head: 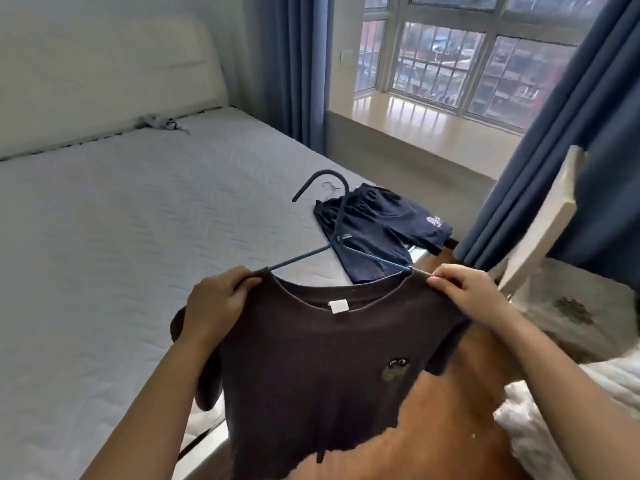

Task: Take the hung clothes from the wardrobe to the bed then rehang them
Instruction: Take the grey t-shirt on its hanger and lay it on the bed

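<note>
landmark: t-shirt, dark, held up in front of me over the near edge of the bed
left hand: gripping the t-shirt's left shoulder, fingers curled over the fabric and the hanger end under it
right hand: pinching the t-shirt's right shoulder seam at the other hanger end
hanger: blue, inside the t-shirt; both arms come out of the collar and meet beyond it
long axis: the hanger bar runs left-right, from one hand to the other, roughly level
hook: points away from me, beyond the t-shirt's collar, tipped to the left
nearer hand: neither; each sits at one shoulder, and the hook is out of reach of both unless one lets go
shorts: dark blue, flat on the bed just beyond the t-shirt, under the hanger's neck in this view; a thin wire hook shows at their far edge
step, my read: the t-shirt is on its hanger, either being squared up or about to be laid down; I can't tell which
next move needs: one hand freed to take the hook while the other keeps a shoulder from slipping
</note>
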The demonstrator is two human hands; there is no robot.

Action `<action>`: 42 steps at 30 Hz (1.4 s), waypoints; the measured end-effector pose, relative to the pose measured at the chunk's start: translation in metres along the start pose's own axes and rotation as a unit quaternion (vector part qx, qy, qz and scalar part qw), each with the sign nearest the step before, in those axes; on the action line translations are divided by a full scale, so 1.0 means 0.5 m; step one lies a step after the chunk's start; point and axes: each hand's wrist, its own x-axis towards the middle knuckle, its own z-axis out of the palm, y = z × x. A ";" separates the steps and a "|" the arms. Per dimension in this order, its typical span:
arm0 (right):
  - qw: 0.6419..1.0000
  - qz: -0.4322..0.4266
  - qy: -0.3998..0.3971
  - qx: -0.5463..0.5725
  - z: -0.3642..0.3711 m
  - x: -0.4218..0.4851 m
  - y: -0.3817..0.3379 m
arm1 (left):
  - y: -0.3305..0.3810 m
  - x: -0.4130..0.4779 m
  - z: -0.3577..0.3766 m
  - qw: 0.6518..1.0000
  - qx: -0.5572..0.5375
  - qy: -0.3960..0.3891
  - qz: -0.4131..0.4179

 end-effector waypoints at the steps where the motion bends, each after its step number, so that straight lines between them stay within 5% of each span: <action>1: 1.000 -0.003 -0.012 0.004 0.002 0.034 0.017 | -0.007 0.011 0.010 1.000 -0.001 0.008 -0.018; 19: 0.976 -0.081 -0.200 0.015 0.069 0.652 0.154 | 0.003 0.202 0.198 0.947 -0.007 0.056 -0.316; 32: 0.950 -0.093 -0.287 -0.084 0.242 1.049 0.137 | -0.265 0.500 0.314 0.922 0.027 0.047 -0.383; 42: 0.952 -0.065 -0.277 -0.115 0.453 1.304 0.186 | -0.495 0.761 0.422 0.876 0.011 0.017 -0.482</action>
